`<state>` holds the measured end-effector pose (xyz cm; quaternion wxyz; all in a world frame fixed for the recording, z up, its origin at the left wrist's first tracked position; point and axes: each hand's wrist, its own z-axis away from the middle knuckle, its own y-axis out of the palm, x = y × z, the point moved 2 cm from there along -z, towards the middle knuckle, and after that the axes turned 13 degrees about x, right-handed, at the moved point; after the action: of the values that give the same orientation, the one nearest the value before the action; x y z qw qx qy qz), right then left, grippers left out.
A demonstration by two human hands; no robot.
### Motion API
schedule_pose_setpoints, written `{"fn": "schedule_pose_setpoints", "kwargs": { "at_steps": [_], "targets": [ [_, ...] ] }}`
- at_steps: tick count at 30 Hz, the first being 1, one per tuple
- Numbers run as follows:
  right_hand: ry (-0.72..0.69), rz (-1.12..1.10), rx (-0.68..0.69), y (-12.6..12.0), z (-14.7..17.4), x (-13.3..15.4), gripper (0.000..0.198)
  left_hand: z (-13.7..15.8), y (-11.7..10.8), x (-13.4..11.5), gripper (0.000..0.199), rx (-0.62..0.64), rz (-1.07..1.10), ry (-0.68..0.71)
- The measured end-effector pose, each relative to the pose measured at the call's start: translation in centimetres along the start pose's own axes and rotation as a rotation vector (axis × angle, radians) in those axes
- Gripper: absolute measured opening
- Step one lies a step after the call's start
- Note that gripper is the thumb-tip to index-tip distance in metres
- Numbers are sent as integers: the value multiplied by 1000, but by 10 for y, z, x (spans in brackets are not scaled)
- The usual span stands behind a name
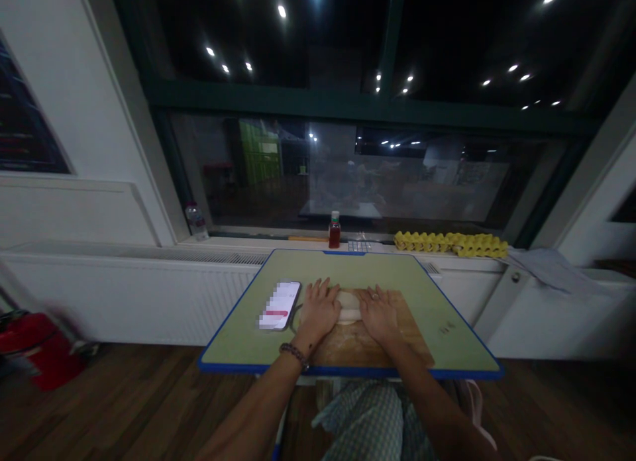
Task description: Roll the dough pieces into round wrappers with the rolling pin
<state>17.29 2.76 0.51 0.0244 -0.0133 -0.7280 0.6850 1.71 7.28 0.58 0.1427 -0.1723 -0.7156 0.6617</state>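
Observation:
A flat, pale sheet of dough [349, 301] lies on the wooden board [348, 350] in front of me. Across it, between my hands, runs a pale cylinder that looks like a rolling pin [350, 314]; both its ends are hidden under my palms. My left hand [320, 307] presses on the left end with fingers stretched forward and spread. On the right end lies my right hand [378, 313], its fingers likewise extended, with a ring on one. Left of my left hand a phone [281, 305] with a lit screen rests on the green table [231, 345].
Beyond the table, the windowsill holds a small bottle of reddish liquid [334, 231], yellow egg trays [450, 243] and a clear plastic bottle [196, 221]. A white radiator [149, 302] stands behind the table. A red fire extinguisher [44, 352] is on the floor at left.

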Motion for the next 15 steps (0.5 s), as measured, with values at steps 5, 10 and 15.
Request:
{"fn": "schedule_pose_setpoints", "kwargs": {
  "at_steps": [5,10,15],
  "targets": [
    [-7,1,37,0,-13,-1,46,-11,-2,3,51,40,5,-13],
    [25,-20,107,0,-32,-1,46,-25,-9,6,54,117,22,-67],
    [-2,-23,47,-2,-15,1,46,-12,-8,2,52,69,11,-29]
  ]
}}
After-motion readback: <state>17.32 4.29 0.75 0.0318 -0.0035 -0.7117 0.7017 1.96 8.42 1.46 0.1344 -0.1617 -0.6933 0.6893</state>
